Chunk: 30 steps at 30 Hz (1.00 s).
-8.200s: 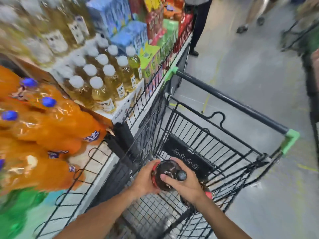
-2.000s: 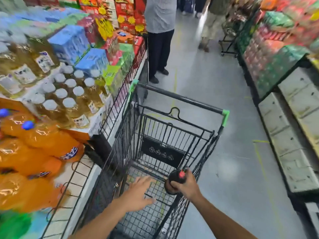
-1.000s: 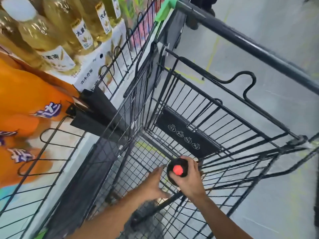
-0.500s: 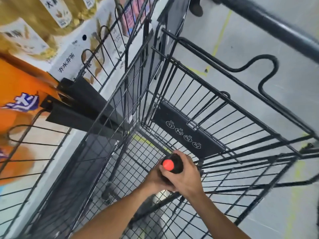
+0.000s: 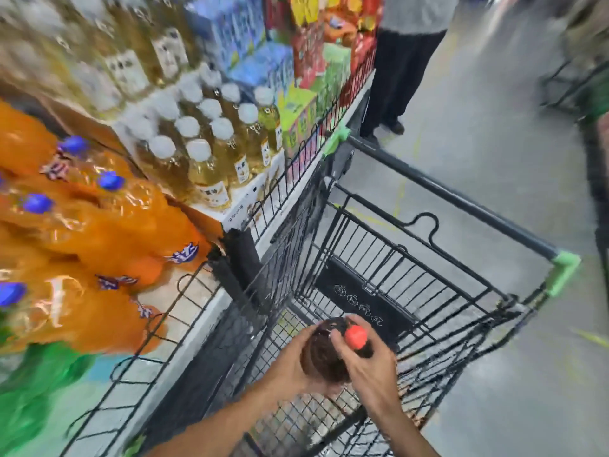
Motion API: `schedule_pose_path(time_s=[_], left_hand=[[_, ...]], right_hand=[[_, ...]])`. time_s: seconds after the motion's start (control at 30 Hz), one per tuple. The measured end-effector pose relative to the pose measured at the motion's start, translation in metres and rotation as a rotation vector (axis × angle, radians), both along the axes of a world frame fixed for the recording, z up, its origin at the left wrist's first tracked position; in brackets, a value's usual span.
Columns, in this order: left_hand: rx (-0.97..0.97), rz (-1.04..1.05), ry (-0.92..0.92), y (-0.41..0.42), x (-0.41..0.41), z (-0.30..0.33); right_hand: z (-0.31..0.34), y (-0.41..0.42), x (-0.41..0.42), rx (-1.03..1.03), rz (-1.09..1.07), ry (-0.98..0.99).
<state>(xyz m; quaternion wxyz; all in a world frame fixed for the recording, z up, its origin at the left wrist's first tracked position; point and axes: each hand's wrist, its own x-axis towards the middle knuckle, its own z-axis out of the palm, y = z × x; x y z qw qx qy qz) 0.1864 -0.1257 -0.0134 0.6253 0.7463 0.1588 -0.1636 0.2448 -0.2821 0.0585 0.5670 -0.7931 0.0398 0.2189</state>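
Observation:
A dark cola bottle (image 5: 324,356) with a red cap (image 5: 356,337) is held upright over the black wire shopping cart (image 5: 395,258). My left hand (image 5: 293,367) curls around its left side and base. My right hand (image 5: 372,367) wraps the bottle's shoulder just below the cap. The bottle's lower part is hidden by both hands. The cart has a black push bar with green end caps (image 5: 562,272).
On the left a wire-fronted shelf (image 5: 184,311) carries orange soda bottles (image 5: 108,232), pale yellow drink bottles (image 5: 211,166) with white caps, and blue and green cartons. A person in dark trousers (image 5: 398,74) stands in the aisle beyond the cart. Grey floor lies to the right.
The view has lifted from deep inside the cart to the shelf and aisle. The bottle has come up from the cart's floor, and both hands still hold it.

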Motion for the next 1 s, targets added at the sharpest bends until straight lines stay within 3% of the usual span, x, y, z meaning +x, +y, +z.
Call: schedule_pose_path(time_s=[0.13, 0.33, 0.57, 0.8, 1.0], left_hand=[[0.076, 0.041, -0.167, 0.022, -0.036, 0.055], [0.155, 0.154, -0.432, 0.050, -0.095, 0.145], [0.310, 0.117, -0.516, 0.096, -0.162, 0.217], [0.562, 0.145, -0.603, 0.131, -0.224, 0.282], [0.756, 0.273, -0.492, 0.142, -0.296, 0.312]], right_hand=[[0.072, 0.032, -0.035, 0.066, -0.146, -0.061], [0.156, 0.064, -0.106, 0.093, -0.116, -0.189], [0.222, 0.092, -0.175, 0.196, -0.015, -0.313], [0.260, 0.104, -0.207, 0.349, 0.274, -0.295], [0.253, 0.126, -0.234, 0.523, 0.435, -0.217]])
